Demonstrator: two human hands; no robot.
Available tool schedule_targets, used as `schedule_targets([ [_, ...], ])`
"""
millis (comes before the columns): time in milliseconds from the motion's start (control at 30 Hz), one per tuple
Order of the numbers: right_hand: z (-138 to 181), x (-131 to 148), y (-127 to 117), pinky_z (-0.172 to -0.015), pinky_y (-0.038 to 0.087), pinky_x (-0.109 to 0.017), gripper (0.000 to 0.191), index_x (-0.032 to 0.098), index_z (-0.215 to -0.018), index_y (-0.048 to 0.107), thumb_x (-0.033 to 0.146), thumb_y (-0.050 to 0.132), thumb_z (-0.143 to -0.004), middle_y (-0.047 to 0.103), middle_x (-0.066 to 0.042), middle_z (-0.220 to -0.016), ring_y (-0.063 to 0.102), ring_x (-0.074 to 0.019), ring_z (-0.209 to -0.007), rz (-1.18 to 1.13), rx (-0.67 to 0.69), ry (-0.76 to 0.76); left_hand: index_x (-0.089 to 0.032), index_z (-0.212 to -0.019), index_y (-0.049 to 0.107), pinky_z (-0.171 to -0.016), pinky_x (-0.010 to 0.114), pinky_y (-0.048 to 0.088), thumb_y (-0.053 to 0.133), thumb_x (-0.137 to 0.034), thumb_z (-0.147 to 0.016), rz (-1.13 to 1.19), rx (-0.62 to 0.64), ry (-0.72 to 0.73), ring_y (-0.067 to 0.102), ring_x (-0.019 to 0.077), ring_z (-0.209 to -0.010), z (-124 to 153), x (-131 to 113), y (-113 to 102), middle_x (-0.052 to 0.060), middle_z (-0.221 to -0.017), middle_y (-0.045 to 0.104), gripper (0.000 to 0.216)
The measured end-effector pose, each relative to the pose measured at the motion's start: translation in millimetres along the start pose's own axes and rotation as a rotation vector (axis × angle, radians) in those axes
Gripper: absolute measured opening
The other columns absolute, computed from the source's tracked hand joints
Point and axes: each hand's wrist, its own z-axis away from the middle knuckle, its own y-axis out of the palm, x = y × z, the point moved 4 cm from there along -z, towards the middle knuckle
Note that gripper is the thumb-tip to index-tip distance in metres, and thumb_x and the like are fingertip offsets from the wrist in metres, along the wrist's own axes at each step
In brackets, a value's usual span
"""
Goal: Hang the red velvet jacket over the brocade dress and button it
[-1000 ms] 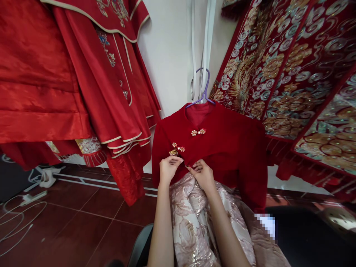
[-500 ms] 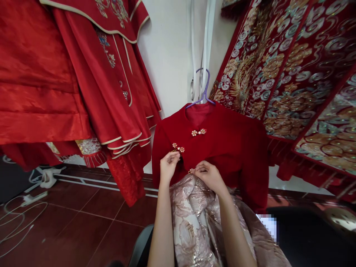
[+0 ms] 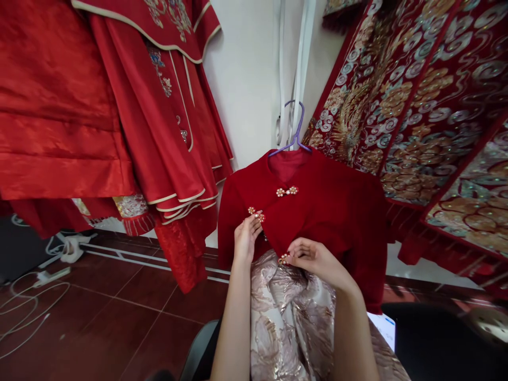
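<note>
A dark red velvet jacket [image 3: 313, 211] hangs in front of me on a purple hanger [image 3: 296, 138]. Pearl-and-gold flower clasps run along its slanted front: one at the collar [image 3: 287, 191], a middle clasp [image 3: 256, 214] and a lower clasp [image 3: 284, 259]. My left hand [image 3: 246, 241] is closed with its fingertips on the front edge, just under the middle clasp. With thumb and fingers, my right hand [image 3: 311, 258] pinches the flap's lower corner beside the lower clasp. Below lies shiny pinkish-beige patterned fabric [image 3: 273, 312], over my lap.
Red garments with cream piping [image 3: 159, 132] hang on the left. A heavily embroidered red garment [image 3: 420, 116] hangs on the right. White rack poles [image 3: 299, 69] stand against the wall. White cables [image 3: 35, 296] lie on the tiled floor, and a lit phone [image 3: 384, 329] is at lower right.
My right hand has moved right and slightly down with the flap's corner. The left fingertips are now closer to the middle clasp. The whole view has shifted slightly.
</note>
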Motion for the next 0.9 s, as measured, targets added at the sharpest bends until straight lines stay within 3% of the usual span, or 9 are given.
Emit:
schedule_targets([
  [333,-3.6,-3.5,4.2,-0.071,0.046,-0.027,0.025,0.018,-0.081,0.060,0.034,0.074,-0.068,0.062,-0.001,-0.078,0.056,-0.0115,-0.073,0.038,0.041,0.015,-0.014,-0.094,0.074,-0.077,0.023,0.049,0.079,-0.028,-0.065,0.120,0.019,-0.011,0.067,0.0117,-0.079,4.5,-5.7,2.4,0.009,-0.098,0.074,0.033],
  [500,-3.5,-6.2,5.4,-0.071,0.045,-0.026,0.024,0.018,-0.082,0.059,0.033,0.073,-0.070,0.061,0.000,-0.079,0.056,-0.0113,-0.074,0.047,0.047,0.019,-0.013,-0.087,0.075,-0.072,0.022,0.050,0.081,-0.025,-0.061,0.132,-0.048,-0.010,0.066,0.0113,-0.076,4.8,-5.4,2.6,0.009,-0.096,0.074,0.029],
  [733,-3.8,-2.8,9.0,-0.072,0.045,-0.027,0.024,0.017,-0.081,0.059,0.033,0.073,-0.070,0.062,0.000,-0.078,0.057,-0.0118,-0.074,0.054,0.055,0.018,-0.013,-0.087,0.075,-0.068,0.020,0.048,0.078,-0.022,-0.063,0.162,-0.121,-0.030,0.066,0.0104,-0.073,6.9,-4.3,3.2,0.008,-0.087,0.074,0.026],
  [900,-6.1,-8.0,9.6,-0.072,0.045,-0.027,0.024,0.017,-0.081,0.057,0.032,0.073,-0.070,0.061,0.000,-0.079,0.056,-0.0114,-0.074,0.056,0.056,0.010,-0.014,-0.090,0.074,-0.069,0.019,0.048,0.077,-0.023,-0.066,0.164,-0.088,-0.054,0.065,0.0095,-0.074,6.4,-4.6,3.6,0.007,-0.090,0.074,0.025],
])
